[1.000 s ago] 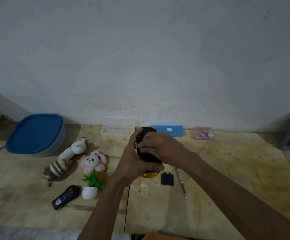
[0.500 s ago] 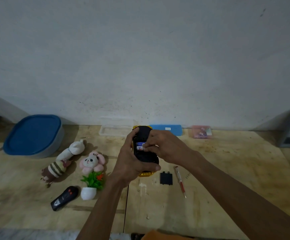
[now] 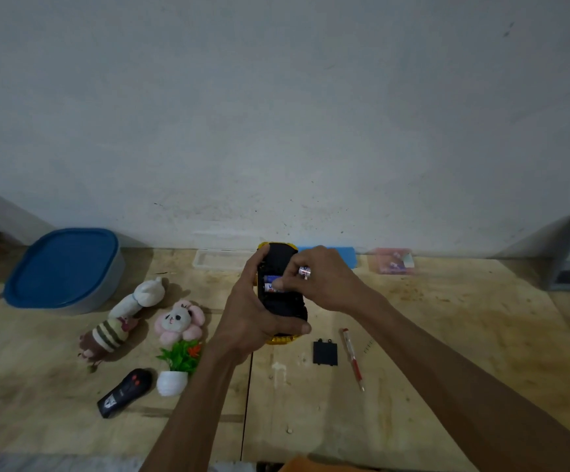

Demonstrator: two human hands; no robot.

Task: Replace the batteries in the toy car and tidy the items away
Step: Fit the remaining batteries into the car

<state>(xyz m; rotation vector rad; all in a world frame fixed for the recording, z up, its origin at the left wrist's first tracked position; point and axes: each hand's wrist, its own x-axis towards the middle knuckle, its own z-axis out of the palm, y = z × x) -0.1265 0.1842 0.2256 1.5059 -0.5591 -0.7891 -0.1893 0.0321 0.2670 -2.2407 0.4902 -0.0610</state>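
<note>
I hold the yellow toy car (image 3: 281, 301) upside down above the wooden table, its black underside facing me. My left hand (image 3: 249, 321) grips it from the left and below. Its battery compartment is open, with two batteries (image 3: 271, 283) showing inside. My right hand (image 3: 324, 281) rests on the car's right side, fingertips touching the batteries in the compartment, and pinches another battery (image 3: 305, 271) between its fingers. The black battery cover (image 3: 325, 352) lies on the table to the right, beside a red-handled screwdriver (image 3: 353, 358).
A blue-lidded tub (image 3: 63, 267) stands at the back left. Two plush toys (image 3: 123, 321) (image 3: 179, 321), a small potted plant (image 3: 178, 366) and a black remote (image 3: 125, 392) lie left of my arms. A clear tray (image 3: 222, 259), blue box (image 3: 341, 255) and pink box (image 3: 392, 265) line the wall.
My right hand slid right off the car's underside, uncovering the open compartment and its batteries; a battery now shows between its fingers. The car stays in my left hand.
</note>
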